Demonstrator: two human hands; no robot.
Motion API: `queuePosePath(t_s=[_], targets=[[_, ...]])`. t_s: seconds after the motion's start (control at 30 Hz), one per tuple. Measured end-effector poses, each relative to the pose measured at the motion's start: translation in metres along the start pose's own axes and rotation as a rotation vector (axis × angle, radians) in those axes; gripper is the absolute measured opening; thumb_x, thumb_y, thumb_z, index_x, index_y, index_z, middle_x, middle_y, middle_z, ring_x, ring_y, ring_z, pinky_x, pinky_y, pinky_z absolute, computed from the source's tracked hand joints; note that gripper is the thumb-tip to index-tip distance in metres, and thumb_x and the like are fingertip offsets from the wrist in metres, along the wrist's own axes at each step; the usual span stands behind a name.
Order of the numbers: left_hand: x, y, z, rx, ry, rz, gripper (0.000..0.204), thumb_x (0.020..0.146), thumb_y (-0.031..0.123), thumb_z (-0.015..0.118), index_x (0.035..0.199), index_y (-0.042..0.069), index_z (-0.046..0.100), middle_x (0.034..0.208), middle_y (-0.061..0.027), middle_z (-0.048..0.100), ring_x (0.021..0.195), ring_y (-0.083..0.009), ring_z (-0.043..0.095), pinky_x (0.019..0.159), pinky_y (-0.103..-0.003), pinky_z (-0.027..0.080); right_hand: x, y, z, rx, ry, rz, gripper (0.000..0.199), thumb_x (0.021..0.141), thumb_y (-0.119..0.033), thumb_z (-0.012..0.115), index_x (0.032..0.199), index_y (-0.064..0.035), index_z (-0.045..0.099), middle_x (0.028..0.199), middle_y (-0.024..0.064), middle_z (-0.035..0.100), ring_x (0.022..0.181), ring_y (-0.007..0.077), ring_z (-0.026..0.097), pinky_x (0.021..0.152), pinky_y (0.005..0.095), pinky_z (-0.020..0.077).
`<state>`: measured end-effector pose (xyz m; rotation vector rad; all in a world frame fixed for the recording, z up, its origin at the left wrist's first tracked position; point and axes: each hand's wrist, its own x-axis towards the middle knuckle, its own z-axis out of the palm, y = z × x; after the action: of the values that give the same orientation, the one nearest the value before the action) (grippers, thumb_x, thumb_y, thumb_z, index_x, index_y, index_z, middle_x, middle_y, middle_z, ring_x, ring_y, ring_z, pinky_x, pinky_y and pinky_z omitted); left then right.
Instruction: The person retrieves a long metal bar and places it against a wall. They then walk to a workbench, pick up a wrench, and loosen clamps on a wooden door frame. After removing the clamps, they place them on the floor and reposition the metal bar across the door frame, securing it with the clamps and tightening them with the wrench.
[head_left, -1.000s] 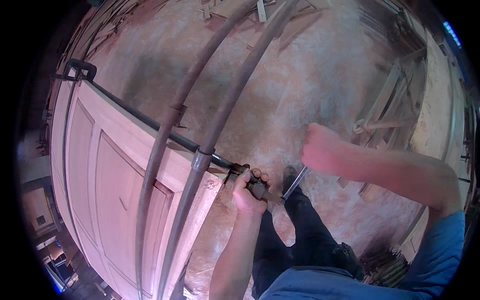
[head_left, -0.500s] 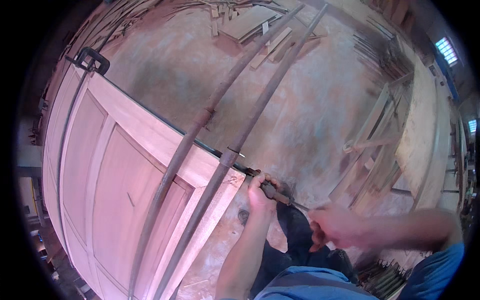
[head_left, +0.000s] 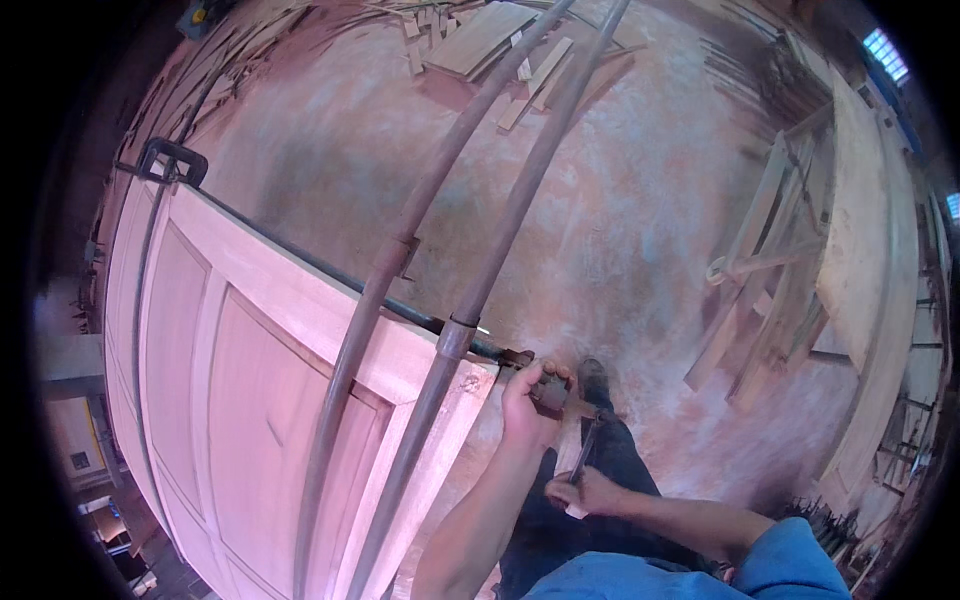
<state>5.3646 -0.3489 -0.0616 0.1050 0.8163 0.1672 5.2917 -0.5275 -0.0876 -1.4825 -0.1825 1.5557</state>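
since the earlier frame, the right hand (head_left: 588, 492) is seen brought down from its raised position to just below the clamp end, close to the lap, and the view is tilted so that more of the door is shown.

a large panelled wooden door (head_left: 215, 400) is shown lying flat at the left, pale pink in this light, with two long curved metal pipes (head_left: 470, 300) laid across it and running up towards the scrap boards (head_left: 480, 35) on the dusty floor (head_left: 620, 210). a dark bar clamp (head_left: 330, 275) is stretched along the door's upper edge, its hooked far end (head_left: 172, 160) caught on the far corner. the clamp's near end (head_left: 545, 385) is gripped by the left hand (head_left: 527, 400), fingers closed around the screw head at the door's near corner. a slim dark metal tool (head_left: 583, 455) is held in the closed right hand, pointing up towards the clamp; what kind of tool it is cannot be told.

slippage is judged the main risk: if the clamp end is struck or turned off-centre, the jaw could be knocked off the corner and the door edge bruised. the left fingers, kept so near the tool's tip, could be pinched or hit. the loose pipes could be rolled if the door is jolted.
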Motion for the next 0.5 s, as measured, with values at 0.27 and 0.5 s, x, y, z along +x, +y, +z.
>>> queuePosePath(t_s=[0.27,0.5], targets=[[0.01,-0.007,-0.004,-0.014,-0.07,0.0,0.015,0.084,0.018,0.058,0.088,0.004,0.054,0.086,-0.0092,0.057,0.087,-0.0253,0.057,0.085,-0.041,0.047,0.052,0.03,-0.147,-1.117,0.137,-0.516,0.011,0.081,-0.026,0.064,0.086,-0.016,0.064,0.081,0.0088,0.065,0.074,0.0314,0.064,0.064,0.0464,0.0504],[0.012,-0.011,-0.011,-0.006,-0.04,0.056,0.017,0.082,0.016,0.058,0.096,0.007,0.051,0.085,-0.0072,0.053,0.083,-0.024,0.056,0.082,-0.042,0.047,0.01,-0.045,-0.212,-1.409,-0.134,-0.418,0.026,0.086,-0.035,0.06,0.091,-0.0111,0.068,0.075,0.0107,0.066,0.08,0.03,0.064,0.07,0.0434,0.0512]])
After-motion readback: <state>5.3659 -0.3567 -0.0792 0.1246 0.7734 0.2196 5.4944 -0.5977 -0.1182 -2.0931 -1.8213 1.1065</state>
